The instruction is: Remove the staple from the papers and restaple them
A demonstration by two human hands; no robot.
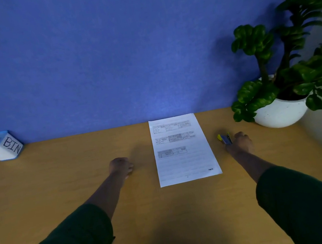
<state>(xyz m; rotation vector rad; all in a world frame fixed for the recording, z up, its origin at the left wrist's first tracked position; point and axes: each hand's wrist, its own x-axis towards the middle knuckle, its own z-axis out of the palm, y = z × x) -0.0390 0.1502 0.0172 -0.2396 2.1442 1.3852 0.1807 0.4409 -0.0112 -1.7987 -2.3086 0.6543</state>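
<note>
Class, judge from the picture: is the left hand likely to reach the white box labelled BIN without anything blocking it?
Probably yes. Only bare wooden desk lies between the left hand and the white, blue-rimmed box labelled BIN at the far left by the wall, though the arm would have to stretch.

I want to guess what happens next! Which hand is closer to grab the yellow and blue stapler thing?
Right. The right hand is already at the stapler; the left hand rests across the papers from it.
</note>
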